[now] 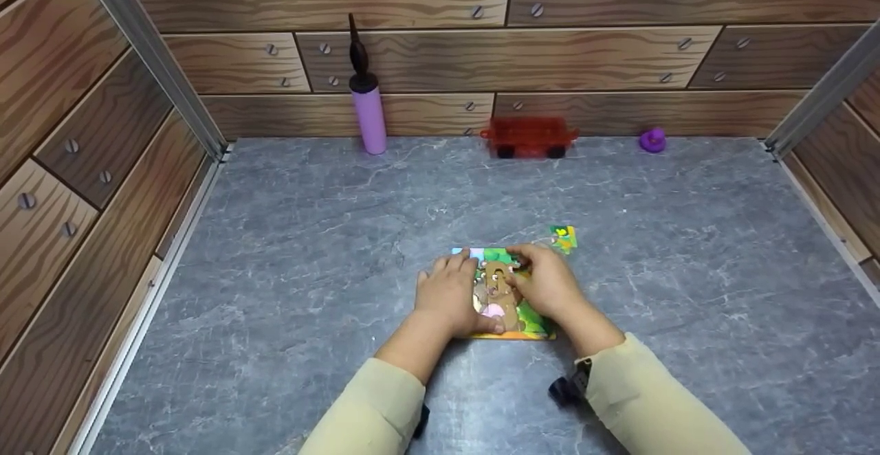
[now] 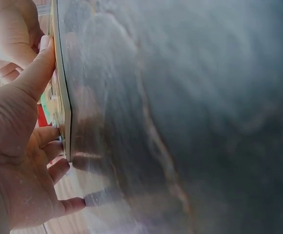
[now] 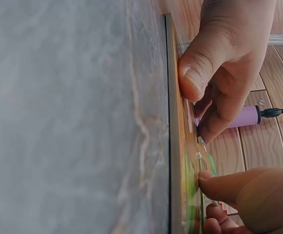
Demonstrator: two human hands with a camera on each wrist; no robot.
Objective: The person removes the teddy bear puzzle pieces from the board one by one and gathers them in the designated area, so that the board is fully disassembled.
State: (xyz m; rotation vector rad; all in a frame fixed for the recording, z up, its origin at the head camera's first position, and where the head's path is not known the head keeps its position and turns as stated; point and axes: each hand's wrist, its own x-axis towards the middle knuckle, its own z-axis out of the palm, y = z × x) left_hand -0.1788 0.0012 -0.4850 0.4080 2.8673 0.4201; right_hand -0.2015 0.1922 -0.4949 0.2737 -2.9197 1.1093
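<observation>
A flat jigsaw puzzle (image 1: 505,297) with a brown bear picture lies on the grey surface, its thick edge visible in both wrist views. Over its left side rests my left hand (image 1: 447,297), fingers spread, thumb on the front part of the board. My right hand (image 1: 550,283) is at the upper right of the puzzle. Its thumb (image 3: 212,184) and curled fingers grip a puzzle piece there, mostly hidden by the hand. Just beyond the right hand lies a loose green and yellow puzzle piece (image 1: 564,236).
Along the back wall stand a purple hand pump (image 1: 371,118) with a black nozzle, a red toy wagon (image 1: 529,137) and a small purple rubber duck (image 1: 652,140). Wood-patterned panels (image 1: 412,60) enclose the grey surface (image 1: 309,235) at the back and sides.
</observation>
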